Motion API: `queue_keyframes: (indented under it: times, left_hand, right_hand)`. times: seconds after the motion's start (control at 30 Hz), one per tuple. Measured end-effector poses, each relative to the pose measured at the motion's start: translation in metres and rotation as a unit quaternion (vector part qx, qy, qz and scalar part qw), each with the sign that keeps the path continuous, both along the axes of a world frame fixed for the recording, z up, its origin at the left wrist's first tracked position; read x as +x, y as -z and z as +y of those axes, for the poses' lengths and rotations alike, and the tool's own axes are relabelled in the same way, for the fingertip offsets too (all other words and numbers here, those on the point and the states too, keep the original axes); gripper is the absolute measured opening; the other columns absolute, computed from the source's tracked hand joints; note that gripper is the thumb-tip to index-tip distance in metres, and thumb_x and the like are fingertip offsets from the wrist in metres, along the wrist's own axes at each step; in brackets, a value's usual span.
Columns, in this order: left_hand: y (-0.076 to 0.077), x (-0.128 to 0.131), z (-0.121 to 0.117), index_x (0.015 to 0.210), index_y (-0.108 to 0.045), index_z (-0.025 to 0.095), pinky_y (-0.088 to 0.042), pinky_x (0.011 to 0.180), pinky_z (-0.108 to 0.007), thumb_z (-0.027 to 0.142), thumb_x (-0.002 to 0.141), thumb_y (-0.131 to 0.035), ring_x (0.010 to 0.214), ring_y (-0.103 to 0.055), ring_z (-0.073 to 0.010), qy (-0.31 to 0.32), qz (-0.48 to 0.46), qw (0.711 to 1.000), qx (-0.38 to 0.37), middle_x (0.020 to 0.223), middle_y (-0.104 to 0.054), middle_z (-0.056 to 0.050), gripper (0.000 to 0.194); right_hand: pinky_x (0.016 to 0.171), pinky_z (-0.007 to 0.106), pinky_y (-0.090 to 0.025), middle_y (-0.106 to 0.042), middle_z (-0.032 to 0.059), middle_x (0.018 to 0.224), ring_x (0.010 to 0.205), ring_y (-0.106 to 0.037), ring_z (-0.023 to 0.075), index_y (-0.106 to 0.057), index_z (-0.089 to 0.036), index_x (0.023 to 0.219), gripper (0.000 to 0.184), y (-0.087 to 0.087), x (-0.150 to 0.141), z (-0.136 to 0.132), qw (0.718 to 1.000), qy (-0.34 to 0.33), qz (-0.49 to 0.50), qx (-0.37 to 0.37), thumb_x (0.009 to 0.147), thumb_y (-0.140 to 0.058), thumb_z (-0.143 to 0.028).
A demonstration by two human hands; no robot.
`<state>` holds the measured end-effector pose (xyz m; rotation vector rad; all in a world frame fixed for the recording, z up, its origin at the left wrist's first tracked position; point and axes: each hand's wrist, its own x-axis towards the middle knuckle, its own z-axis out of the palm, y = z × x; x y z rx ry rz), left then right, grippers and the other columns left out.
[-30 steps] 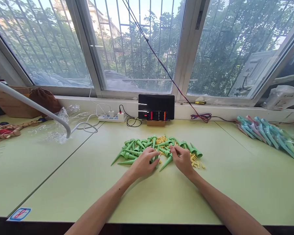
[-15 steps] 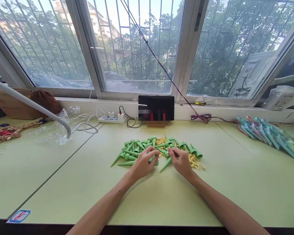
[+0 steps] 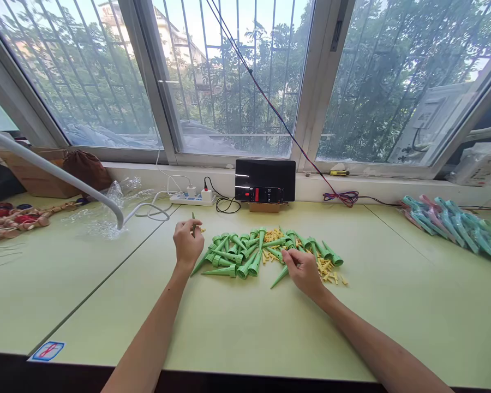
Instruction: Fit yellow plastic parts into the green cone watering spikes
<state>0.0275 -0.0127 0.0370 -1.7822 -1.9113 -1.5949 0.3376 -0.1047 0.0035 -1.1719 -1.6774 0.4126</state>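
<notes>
My left hand (image 3: 188, 242) is raised past the left end of the pile, its fingers closed on a green plastic spike. The tip of that spike (image 3: 193, 216) sticks up above the fingers, and a bit of yellow shows beside them. Hollow green spikes (image 3: 230, 256) lie heaped in the middle of the table. Over the pile's right side, my right hand (image 3: 305, 273) is closed in a pinch; what its fingertips hold is hidden. Under it a green spike (image 3: 279, 277) points toward me. Small yellow plastic pieces (image 3: 326, 268) are scattered beside this hand, with more yellow pieces (image 3: 272, 236) farther back.
A dark tablet (image 3: 286, 172) stands at the back with a phone (image 3: 265, 195) before it. To its left are a power strip (image 3: 192, 198) and a white curved arm (image 3: 85, 188). Wrapped blue and pink items (image 3: 450, 218) lie at right, beaded pieces (image 3: 20, 218) at left.
My left hand has moved left and away from me, from the middle of the pile to beyond its left end, carrying a green spike. My right hand stays almost in place. The view has shifted slightly.
</notes>
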Motion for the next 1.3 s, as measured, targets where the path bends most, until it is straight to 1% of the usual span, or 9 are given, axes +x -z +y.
queue_keyframes:
  times: [0.07, 0.3, 0.67, 0.8, 0.9, 1.03, 1.1, 1.2, 1.3]
  left_hand:
    - [0.004, -0.004, 0.002, 0.078, -0.068, 0.016, -0.052, 0.077, -0.034, 0.006, 0.074, -0.049, 0.076, -0.061, -0.0205, -0.020, 0.019, 0.999, -0.028, 0.085, -0.057, -0.007, 0.023]
    - [0.007, 0.001, 0.000, 0.072, -0.068, 0.018, -0.048, 0.076, -0.034, 0.002, 0.070, -0.044, 0.071, -0.061, -0.0213, -0.005, 0.029, 0.998, -0.052, 0.081, -0.060, -0.007, 0.029]
    - [0.004, 0.005, -0.005, 0.079, -0.066, 0.017, -0.049, 0.075, -0.033, 0.011, 0.075, -0.048, 0.064, -0.061, -0.0176, -0.024, 0.022, 0.999, -0.015, 0.082, -0.061, -0.005, 0.019]
    - [0.000, 0.008, -0.007, 0.081, -0.065, 0.016, -0.050, 0.073, -0.031, 0.014, 0.078, -0.051, 0.068, -0.061, -0.0169, -0.036, 0.008, 0.999, 0.040, 0.087, -0.059, -0.006, 0.015]
    - [-0.007, 0.013, -0.012, 0.083, -0.065, 0.016, -0.050, 0.081, -0.035, 0.016, 0.080, -0.054, 0.089, -0.061, -0.0226, -0.065, 0.033, 0.988, 0.134, 0.091, -0.059, -0.009, 0.012]
    - [-0.014, 0.028, -0.026, 0.085, -0.063, 0.018, -0.048, 0.087, -0.038, 0.015, 0.079, -0.057, 0.097, -0.058, -0.0245, -0.083, 0.059, 0.969, 0.227, 0.097, -0.058, -0.010, 0.009]
    - [-0.013, 0.041, -0.034, 0.088, -0.062, 0.018, -0.048, 0.082, -0.036, 0.015, 0.078, -0.059, 0.090, -0.058, -0.0227, -0.037, 0.073, 0.965, 0.250, 0.094, -0.058, -0.009, 0.011]
    - [-0.006, 0.065, -0.046, 0.094, -0.060, 0.019, -0.048, 0.071, -0.030, 0.012, 0.080, -0.058, 0.071, -0.057, -0.0158, 0.086, 0.073, 0.962, 0.247, 0.089, -0.059, -0.005, 0.016]
    - [0.004, 0.086, -0.053, 0.097, -0.059, 0.020, -0.045, 0.062, -0.025, 0.012, 0.087, -0.052, 0.060, -0.052, -0.0123, 0.265, 0.120, 0.950, 0.116, 0.076, -0.056, 0.000, 0.014]
  right_hand:
    - [0.050, 0.026, -0.022, -0.028, -0.0056, 0.054, 0.051, -0.025, 0.0099, -0.036, -0.020, 0.058, 0.044, 0.000, 0.000, 0.000, 1.000, -0.004, -0.001, -0.002, 0.096, -0.047, -0.039]
    - [0.049, 0.026, -0.022, -0.026, -0.0057, 0.054, 0.050, -0.024, 0.0101, -0.033, -0.020, 0.057, 0.045, 0.000, -0.002, 0.001, 1.000, -0.015, 0.002, 0.002, 0.095, -0.047, -0.038]
    - [0.050, 0.025, -0.024, -0.032, -0.0052, 0.054, 0.051, -0.027, 0.0100, -0.044, -0.019, 0.058, 0.043, 0.003, -0.002, 0.000, 1.000, -0.020, -0.012, -0.014, 0.096, -0.047, -0.038]
    - [0.051, 0.025, -0.024, -0.032, -0.0050, 0.054, 0.051, -0.028, 0.0101, -0.044, -0.019, 0.058, 0.043, 0.002, -0.002, 0.000, 0.999, -0.020, -0.020, -0.022, 0.096, -0.046, -0.039]
    - [0.051, 0.026, -0.024, -0.032, -0.0049, 0.054, 0.051, -0.028, 0.0104, -0.042, -0.019, 0.057, 0.045, 0.001, -0.003, -0.001, 0.999, -0.020, -0.026, -0.027, 0.096, -0.046, -0.041]
    - [0.050, 0.025, -0.025, -0.034, -0.0047, 0.054, 0.051, -0.029, 0.0108, -0.043, -0.019, 0.058, 0.044, -0.003, -0.005, -0.003, 0.999, -0.023, -0.028, -0.033, 0.096, -0.046, -0.042]
    - [0.051, 0.025, -0.027, -0.037, -0.0043, 0.055, 0.052, -0.032, 0.0110, -0.048, -0.019, 0.061, 0.041, -0.004, -0.005, -0.004, 0.999, -0.030, -0.025, -0.038, 0.096, -0.047, -0.041]
    - [0.051, 0.025, -0.029, -0.044, -0.0034, 0.057, 0.052, -0.037, 0.0113, -0.056, -0.018, 0.069, 0.034, -0.005, -0.006, -0.004, 0.998, -0.038, -0.023, -0.045, 0.095, -0.048, -0.037]
    - [0.051, 0.025, -0.031, -0.049, -0.0027, 0.058, 0.051, -0.040, 0.0116, -0.060, -0.018, 0.075, 0.028, -0.004, -0.006, -0.005, 0.998, -0.039, -0.027, -0.050, 0.094, -0.049, -0.034]
